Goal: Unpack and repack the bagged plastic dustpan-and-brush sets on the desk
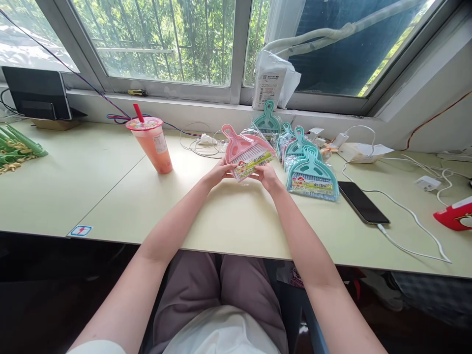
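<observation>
Between my hands, above the pale desk (236, 216), is a pink dustpan and brush set (243, 147) in clear wrapping with a printed label. My left hand (220, 172) grips its lower left corner, fingers closed. At the lower right edge, my right hand (267, 176) pinches the wrapping near the label. The set tilts, its handle pointing up and left. Just right of it stand several wrapped teal dustpan and brush sets (312, 172), bunched together. One more teal set (268, 120) leans farther back by the window ledge.
A cup of orange drink with a red straw (151, 142) stands to the left. A phone (363, 201) with a white charging cable lies at right, near a red object (455, 215). Green bundles (20, 147) and a tablet on a stand (37, 93) are far left.
</observation>
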Demonstrator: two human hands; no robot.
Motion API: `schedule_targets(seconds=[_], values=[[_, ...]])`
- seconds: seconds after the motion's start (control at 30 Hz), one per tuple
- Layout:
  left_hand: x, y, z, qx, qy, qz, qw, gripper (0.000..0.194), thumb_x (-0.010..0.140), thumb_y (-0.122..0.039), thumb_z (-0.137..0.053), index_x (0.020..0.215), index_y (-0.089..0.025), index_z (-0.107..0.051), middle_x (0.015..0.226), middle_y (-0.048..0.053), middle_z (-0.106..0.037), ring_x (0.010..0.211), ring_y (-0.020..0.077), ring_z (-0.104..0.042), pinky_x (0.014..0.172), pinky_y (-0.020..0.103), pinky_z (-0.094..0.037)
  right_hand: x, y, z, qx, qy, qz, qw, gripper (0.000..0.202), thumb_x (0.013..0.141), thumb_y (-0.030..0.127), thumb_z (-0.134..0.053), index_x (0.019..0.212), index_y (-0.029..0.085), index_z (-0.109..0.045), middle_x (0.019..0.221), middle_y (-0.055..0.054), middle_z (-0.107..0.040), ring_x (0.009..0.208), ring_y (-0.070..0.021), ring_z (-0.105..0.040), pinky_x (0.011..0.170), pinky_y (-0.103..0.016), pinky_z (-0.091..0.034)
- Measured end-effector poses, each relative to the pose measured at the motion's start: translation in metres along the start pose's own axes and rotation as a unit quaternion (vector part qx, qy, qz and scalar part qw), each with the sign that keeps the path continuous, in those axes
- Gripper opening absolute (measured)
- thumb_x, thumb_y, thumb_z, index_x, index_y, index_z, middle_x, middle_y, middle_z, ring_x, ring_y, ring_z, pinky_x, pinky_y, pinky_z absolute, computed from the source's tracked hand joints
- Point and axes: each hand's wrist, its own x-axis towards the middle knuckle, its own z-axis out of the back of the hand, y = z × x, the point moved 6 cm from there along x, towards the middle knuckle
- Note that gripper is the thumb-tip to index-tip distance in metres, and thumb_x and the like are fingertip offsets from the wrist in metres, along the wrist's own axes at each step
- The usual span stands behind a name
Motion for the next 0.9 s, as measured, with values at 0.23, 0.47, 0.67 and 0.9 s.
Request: schedule_targets(seconds=[0.23,0.47,0.67,0.9], values=[[-0.001,-0.002,-0.003,-0.005,0.001,-0.001,1.000,0.059,0.071,-0.036,-0.080,0.123,-0.017,-0.061,0.119,0.012,-0.071,0.097,0.0232,-0.070,0.088,0.044,-0.058,0.005,-0.004,0.003,0.006,-0.013,0.020,1.000,0.028,0.075,0.011,-0.062,0.097,0.024,-0.054,0.095,0.001,-0.073,0.083,-0.0183,-0.072,0.083,-0.047,-0.065],[-0.002,-0.002,-0.004,0.005,-0.018,0.002,1.000,0.057,0.073,-0.036,-0.076,0.125,-0.017,-0.060,0.124,0.013,-0.070,0.097,0.0233,-0.071,0.082,0.040,-0.061,0.008,-0.011,0.006,0.022,-0.029,0.020,0.999,0.029,0.074,0.011,-0.066,0.098,0.024,-0.055,0.097,0.001,-0.074,0.081,-0.0169,-0.072,0.074,-0.039,-0.067],[-0.003,-0.003,-0.009,0.004,0.011,0.011,1.000,0.058,0.081,-0.045,-0.073,0.132,-0.021,-0.059,0.132,0.013,-0.067,0.110,0.0265,-0.069,0.084,0.040,-0.061,0.011,-0.013,0.007,0.041,-0.046,0.056,0.997,0.030,0.075,0.012,-0.071,0.097,0.023,-0.055,0.096,-0.001,-0.073,0.083,-0.0172,-0.072,0.077,-0.039,-0.067],[-0.010,0.008,-0.029,0.002,0.128,0.094,0.987,0.060,0.086,-0.056,-0.068,0.136,-0.024,-0.057,0.147,0.014,-0.057,0.122,0.0295,-0.065,0.084,0.036,-0.061,0.009,-0.012,0.013,0.071,-0.082,0.089,0.990,0.033,0.073,0.012,-0.070,0.097,0.026,-0.053,0.095,0.001,-0.071,0.088,-0.0184,-0.072,0.081,-0.045,-0.067]])
